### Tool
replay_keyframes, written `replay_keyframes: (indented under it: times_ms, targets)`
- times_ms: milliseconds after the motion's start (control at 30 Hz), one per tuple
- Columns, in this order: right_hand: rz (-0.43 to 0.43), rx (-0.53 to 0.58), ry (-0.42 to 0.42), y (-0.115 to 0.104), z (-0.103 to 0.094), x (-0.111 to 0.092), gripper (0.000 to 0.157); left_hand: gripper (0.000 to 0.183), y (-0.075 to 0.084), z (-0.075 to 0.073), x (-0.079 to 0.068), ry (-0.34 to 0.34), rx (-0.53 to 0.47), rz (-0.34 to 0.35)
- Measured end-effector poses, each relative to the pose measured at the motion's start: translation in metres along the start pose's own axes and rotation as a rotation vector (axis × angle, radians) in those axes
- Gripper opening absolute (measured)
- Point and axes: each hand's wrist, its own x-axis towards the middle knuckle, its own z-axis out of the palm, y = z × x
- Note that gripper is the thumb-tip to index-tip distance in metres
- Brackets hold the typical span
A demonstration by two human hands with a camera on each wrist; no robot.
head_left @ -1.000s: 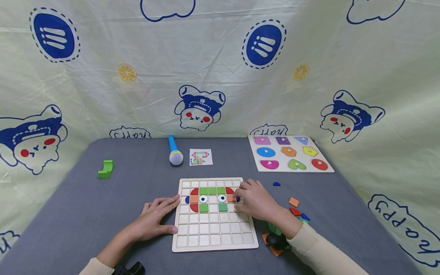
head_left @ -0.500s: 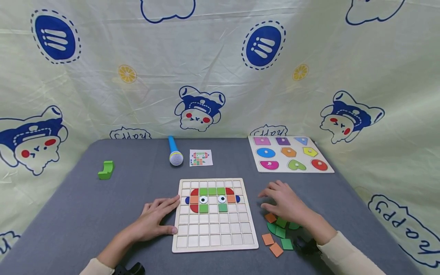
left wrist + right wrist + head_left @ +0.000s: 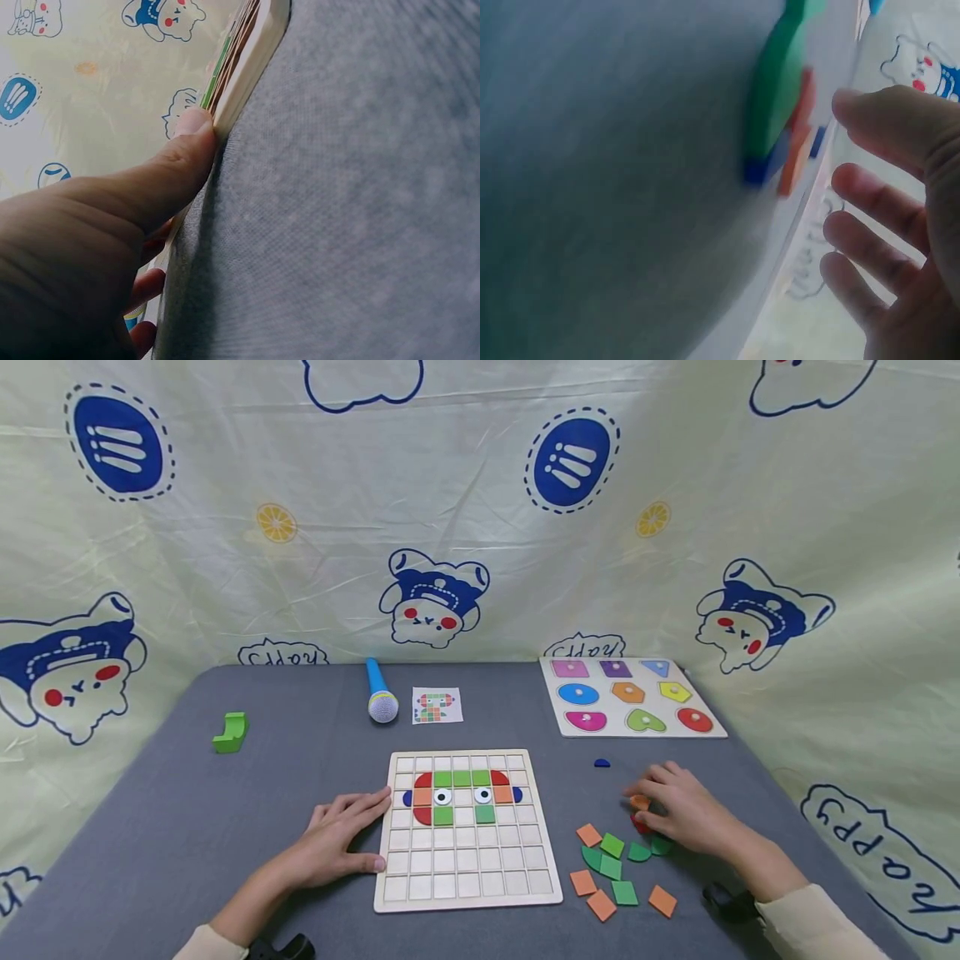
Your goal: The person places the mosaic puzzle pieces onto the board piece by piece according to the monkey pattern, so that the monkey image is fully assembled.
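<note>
My left hand [image 3: 337,835] rests against the left edge of a wooden grid board [image 3: 465,883], fingers and thumb extended; the thumb [image 3: 193,127] touches its side in the left wrist view. Red, orange, green and blue tiles and two eye tiles [image 3: 443,797] form a face-like pattern in the board's upper part. Over the loose pieces at right hovers my right hand [image 3: 686,810], fingers loosely bent and apart with nothing between them. Right by its fingertips lie an orange tile [image 3: 639,802] and a red piece [image 3: 639,823], both partly hidden. A green piece [image 3: 776,97] shows in the right wrist view.
Several green and orange tiles [image 3: 625,893] lie right of the board, with a blue half-circle [image 3: 602,763] farther back. Behind stand a pattern card [image 3: 453,714], a toy microphone [image 3: 383,706] and a shape puzzle [image 3: 615,731]. A green block [image 3: 231,733] sits at far left.
My right hand has left the board's right side and moved right, over the loose pieces. The blue half-circle at the board's right side is now uncovered. My left hand stays put.
</note>
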Motion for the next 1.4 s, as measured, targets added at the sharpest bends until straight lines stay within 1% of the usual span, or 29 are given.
replay_keyframes:
  times_ms: [100,233,500,700,767,867,1000,1233,1400]
  targets:
    - [0.005,-0.013,-0.006,0.008,0.0,-0.004,0.027,0.082,-0.001,0.0,0.0,-0.002,0.005,-0.007]
    - [0.02,-0.028,-0.026,0.016,0.001,-0.006,0.028,0.081,-0.001,0.001,0.0,0.005,0.01,0.003]
    - [0.024,-0.049,-0.075,0.021,0.003,-0.009,0.03,0.08,0.0,0.001,-0.001,0.012,0.018,0.017]
    - [0.009,-0.039,-0.084,0.016,0.003,-0.01,0.029,0.081,0.0,0.001,-0.001,0.013,0.022,0.017]
    - [-0.003,-0.021,-0.094,0.013,0.003,-0.01,0.029,0.081,-0.001,0.001,-0.001,0.011,0.021,0.014]
    - [0.002,-0.015,-0.112,0.008,0.004,-0.01,0.03,0.081,-0.001,0.001,-0.001,0.008,0.02,0.004]
    - [-0.002,-0.005,-0.132,0.004,0.005,-0.008,0.028,0.081,-0.002,0.002,-0.001,0.009,0.017,0.0]
    - [-0.074,-0.001,-0.104,0.002,0.006,-0.007,0.023,0.08,-0.001,0.002,-0.001,0.025,0.023,0.018]
    - [-0.079,-0.007,-0.085,-0.006,0.005,-0.003,0.021,0.081,-0.001,0.001,-0.001,0.019,0.017,0.011]
